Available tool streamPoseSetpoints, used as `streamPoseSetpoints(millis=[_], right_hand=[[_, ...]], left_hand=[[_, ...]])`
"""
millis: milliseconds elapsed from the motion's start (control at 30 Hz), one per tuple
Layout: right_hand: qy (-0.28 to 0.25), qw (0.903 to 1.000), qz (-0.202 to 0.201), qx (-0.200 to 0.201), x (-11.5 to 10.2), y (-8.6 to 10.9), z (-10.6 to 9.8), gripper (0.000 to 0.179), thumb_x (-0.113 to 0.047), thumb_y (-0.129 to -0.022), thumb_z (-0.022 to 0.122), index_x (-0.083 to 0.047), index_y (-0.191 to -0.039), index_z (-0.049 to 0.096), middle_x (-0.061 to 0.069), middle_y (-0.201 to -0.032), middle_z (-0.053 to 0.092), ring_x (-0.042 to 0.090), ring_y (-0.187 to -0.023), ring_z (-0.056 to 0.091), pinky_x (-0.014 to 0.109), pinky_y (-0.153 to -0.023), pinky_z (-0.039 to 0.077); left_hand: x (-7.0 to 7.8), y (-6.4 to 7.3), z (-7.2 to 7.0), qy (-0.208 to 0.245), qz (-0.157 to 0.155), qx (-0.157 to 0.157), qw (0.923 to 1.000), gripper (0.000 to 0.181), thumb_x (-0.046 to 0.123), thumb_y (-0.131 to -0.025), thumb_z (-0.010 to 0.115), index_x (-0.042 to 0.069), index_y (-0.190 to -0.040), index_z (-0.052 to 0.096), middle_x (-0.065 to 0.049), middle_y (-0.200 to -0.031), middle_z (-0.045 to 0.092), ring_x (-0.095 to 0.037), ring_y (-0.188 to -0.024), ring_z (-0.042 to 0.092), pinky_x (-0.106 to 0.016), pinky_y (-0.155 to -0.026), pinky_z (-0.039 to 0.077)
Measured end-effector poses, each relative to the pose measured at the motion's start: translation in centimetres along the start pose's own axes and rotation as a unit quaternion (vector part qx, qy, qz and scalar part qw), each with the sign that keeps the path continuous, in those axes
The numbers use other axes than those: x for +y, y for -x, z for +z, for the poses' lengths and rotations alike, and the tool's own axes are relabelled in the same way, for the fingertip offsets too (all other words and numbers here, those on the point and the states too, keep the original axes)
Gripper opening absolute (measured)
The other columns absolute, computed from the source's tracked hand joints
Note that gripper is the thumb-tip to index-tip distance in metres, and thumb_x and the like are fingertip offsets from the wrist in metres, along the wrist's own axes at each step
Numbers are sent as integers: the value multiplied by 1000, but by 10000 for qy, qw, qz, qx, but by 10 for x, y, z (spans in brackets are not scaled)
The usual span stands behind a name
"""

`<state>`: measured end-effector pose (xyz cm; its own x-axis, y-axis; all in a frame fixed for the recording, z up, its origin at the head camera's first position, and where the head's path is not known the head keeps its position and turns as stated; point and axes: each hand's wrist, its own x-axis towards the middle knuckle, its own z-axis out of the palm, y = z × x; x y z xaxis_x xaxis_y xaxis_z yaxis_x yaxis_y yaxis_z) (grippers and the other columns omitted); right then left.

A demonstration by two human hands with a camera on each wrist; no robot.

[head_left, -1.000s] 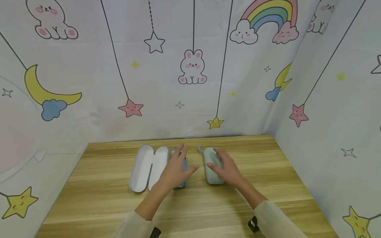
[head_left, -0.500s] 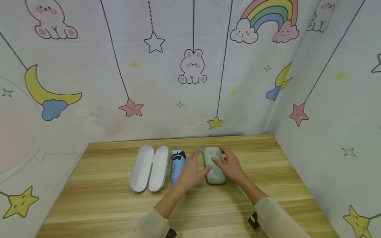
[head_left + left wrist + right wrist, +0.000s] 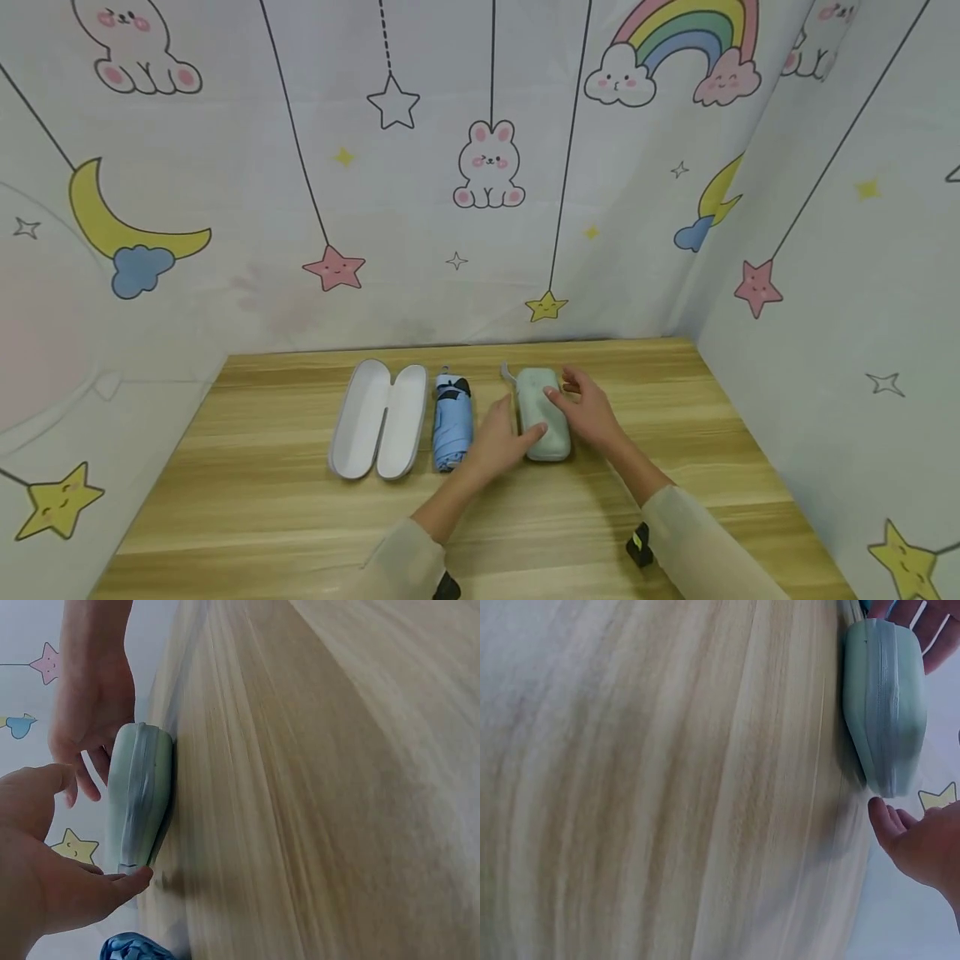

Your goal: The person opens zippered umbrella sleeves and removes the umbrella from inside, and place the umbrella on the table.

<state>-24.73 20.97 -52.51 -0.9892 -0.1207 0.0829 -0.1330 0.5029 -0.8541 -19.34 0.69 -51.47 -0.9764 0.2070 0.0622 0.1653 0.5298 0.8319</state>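
Observation:
A pale green zippered case [image 3: 546,421] lies on the wooden table between both hands. My left hand [image 3: 501,439] is at its left side, fingers relaxed; in the left wrist view its fingertips reach the end of the case by the zipper band [image 3: 141,787]. The right hand [image 3: 594,410] sits along the right side, thumb over the case's edge and fingers loosely bent. Seen from the right wrist, the fingers of that hand [image 3: 930,840] stand close to the case's end, and contact is hard to tell. Left of the left hand lies a folded blue umbrella [image 3: 453,427].
An open glasses case [image 3: 365,425] with a white inside lies left of the umbrella. A grey strap [image 3: 507,372] sticks out from the green case's far left corner. A white cloth printed with cartoons [image 3: 420,317] hangs behind the table's back edge [image 3: 300,353].
My left hand has moved right, from over the umbrella to the green case's left side, uncovering the umbrella. The right hand has shifted slightly right, from on top of the case toward its side.

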Motion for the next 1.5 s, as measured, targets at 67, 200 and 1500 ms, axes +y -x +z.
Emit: streamPoseSetpoints(millis=[67,200,1500], right_hand=[[-54,9999,126,15,2,-2,0,76,-37,-104,69,6,-159,37,30,-154,50,45,-139,53,56,-112,46],[-189,9995,250,-12,4,-6,2,76,-34,-105,68,8,-159,35,32,-151,53,46,-137,55,56,-113,45],[-117,9995,-57,-303,18,-6,7,60,-17,-104,70,4,-154,47,27,-149,56,43,-138,54,56,-113,45]], left_hand=[[-1,-3,4,37,38,25,10000,83,38,-99,73,-15,-153,39,-35,-150,50,-45,-142,48,-57,-116,40],[-1,-8,9,169,6,73,9998,77,37,-99,75,-12,-150,46,-31,-143,56,-42,-134,55,-57,-110,45],[-1,-12,27,-630,-230,-288,9973,89,31,-100,76,-13,-160,28,-29,-165,31,-44,-146,44,-52,-117,41]])
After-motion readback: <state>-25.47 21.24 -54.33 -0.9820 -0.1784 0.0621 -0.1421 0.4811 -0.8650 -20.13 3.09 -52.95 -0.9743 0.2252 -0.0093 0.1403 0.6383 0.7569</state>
